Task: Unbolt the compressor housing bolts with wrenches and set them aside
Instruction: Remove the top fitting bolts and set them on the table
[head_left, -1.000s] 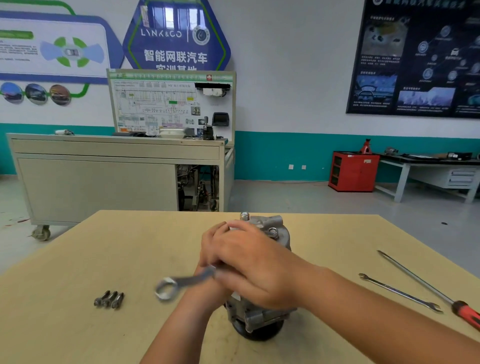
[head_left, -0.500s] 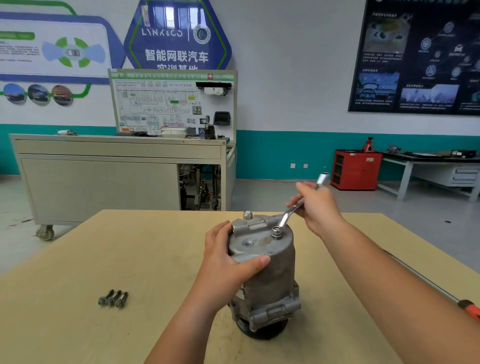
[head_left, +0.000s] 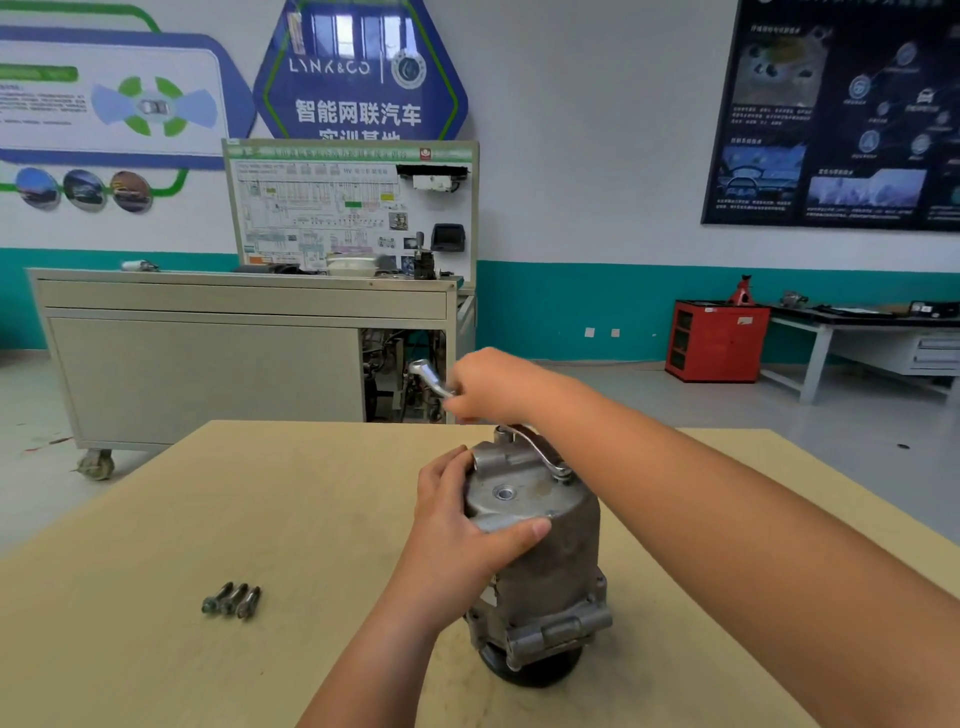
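Observation:
A grey metal compressor (head_left: 545, 561) stands upright on the wooden table (head_left: 260, 519). My left hand (head_left: 467, 530) grips its upper left side, thumb across the front edge of the top. My right hand (head_left: 493, 387) holds a silver wrench (head_left: 537, 447) by its shaft above the far side of the compressor. The wrench's ring end sits on a bolt (head_left: 563, 474) at the top right of the housing; its other end sticks out past my fist to the left. Three loose bolts (head_left: 232, 601) lie side by side on the table to the left.
A grey wheeled training bench (head_left: 208, 364) with a display board stands behind the table. A red cabinet (head_left: 717, 340) and a workbench (head_left: 857, 332) sit at the far right wall. My right forearm covers the table's right side.
The wrench handle has swung counter-clockwise, from pointing far right to pointing far left, still on the same bolt. My left hand keeps its grip on the compressor.

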